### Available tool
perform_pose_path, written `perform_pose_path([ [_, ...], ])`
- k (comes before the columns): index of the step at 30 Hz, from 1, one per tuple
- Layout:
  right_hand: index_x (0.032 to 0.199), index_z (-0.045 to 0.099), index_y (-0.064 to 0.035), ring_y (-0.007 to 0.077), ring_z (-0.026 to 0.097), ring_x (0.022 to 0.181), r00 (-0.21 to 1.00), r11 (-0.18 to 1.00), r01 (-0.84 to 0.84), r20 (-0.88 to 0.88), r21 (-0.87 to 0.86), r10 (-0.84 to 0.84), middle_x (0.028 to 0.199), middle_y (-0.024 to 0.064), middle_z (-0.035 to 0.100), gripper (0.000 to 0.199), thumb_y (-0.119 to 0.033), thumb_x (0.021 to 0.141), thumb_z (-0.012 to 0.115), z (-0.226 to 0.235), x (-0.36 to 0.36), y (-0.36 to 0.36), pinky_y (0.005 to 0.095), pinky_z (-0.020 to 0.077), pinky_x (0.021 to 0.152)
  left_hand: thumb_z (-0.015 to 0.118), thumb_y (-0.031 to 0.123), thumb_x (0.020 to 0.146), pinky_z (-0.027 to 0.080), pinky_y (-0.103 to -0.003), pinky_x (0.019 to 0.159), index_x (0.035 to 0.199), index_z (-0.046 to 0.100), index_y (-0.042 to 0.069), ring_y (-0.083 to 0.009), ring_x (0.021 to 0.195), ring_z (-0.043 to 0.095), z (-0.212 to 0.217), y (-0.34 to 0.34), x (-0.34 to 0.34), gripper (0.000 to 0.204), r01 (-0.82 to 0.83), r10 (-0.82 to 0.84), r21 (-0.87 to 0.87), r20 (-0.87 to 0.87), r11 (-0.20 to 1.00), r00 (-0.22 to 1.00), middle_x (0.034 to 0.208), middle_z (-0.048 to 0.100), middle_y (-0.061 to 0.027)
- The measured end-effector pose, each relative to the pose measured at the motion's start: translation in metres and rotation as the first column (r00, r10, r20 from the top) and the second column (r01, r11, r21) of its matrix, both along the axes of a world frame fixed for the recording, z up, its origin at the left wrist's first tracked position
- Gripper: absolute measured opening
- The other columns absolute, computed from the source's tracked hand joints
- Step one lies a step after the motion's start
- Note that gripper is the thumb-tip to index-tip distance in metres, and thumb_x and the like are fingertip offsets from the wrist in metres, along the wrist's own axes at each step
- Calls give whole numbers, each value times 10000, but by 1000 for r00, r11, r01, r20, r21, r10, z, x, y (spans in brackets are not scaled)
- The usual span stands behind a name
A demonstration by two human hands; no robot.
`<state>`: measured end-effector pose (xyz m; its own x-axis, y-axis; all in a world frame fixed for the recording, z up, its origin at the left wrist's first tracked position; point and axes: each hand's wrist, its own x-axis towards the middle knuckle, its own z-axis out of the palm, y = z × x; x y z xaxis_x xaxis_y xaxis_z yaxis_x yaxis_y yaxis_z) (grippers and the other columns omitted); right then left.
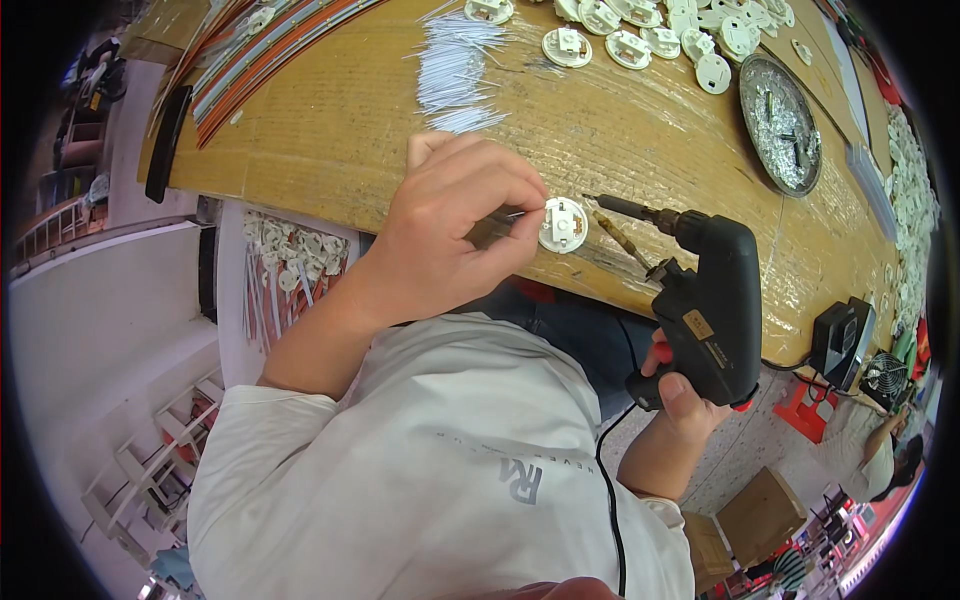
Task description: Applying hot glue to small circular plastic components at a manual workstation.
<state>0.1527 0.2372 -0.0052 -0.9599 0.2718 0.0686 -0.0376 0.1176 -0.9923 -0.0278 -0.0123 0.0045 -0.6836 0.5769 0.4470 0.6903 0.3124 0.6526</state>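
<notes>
My right hand (685, 397) grips the handle of a black soldering gun (728, 300), with a finger by its red trigger. The gun's dark iron tip (620, 207) and its brass-coloured feed tube (620, 238) point left, toward a round white plastic disc (563, 226) on the wooden table's near edge. At the disc's left rim, my left hand (465, 205) is closed in a pinch. A thin pale wire shows between its thumb and forefinger; the wire's far end is hard to make out. Small copper-coloured parts sit on the disc's right side.
Beyond my left hand lies a pile of thin white wires (455, 70). Several white discs (628, 48) are spread at the back, near a round metal dish (780, 125). Long coloured strips (260, 65) lie at far left. A black cord (605, 480) hangs from the gun over my shirt.
</notes>
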Motion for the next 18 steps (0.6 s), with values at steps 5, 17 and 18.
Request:
perform_pose_path([
  [5,1191,591,125,255,685,689,981,944,194,64,-266,-184,940,244,700,753,-394,713,857,13,-8,-26,319,549,548,784,10,764,389,-344,891,887,707,66,-192,903,657,8,1,8,156,-54,52,-37,-54,998,997,1026,726,-45],
  [17,1253,591,57,213,681,828,999,965,34,42,-261,-23,1040,258,742,661,-438,826,691,33,-45,-57,335,562,765,806,37,787,393,-327,889,912,734,57,-192,962,650,11,11,7,145,-57,57,0,-47,998,997,1044,721,-65],
  [18,1251,589,60,215,685,830,998,958,42,53,-284,-28,1061,264,738,664,-444,830,685,35,-46,-59,344,569,786,803,32,790,395,-326,894,921,740,59,-193,957,649,10,14,7,148,-37,37,1,-41,999,998,1044,720,-65],
])
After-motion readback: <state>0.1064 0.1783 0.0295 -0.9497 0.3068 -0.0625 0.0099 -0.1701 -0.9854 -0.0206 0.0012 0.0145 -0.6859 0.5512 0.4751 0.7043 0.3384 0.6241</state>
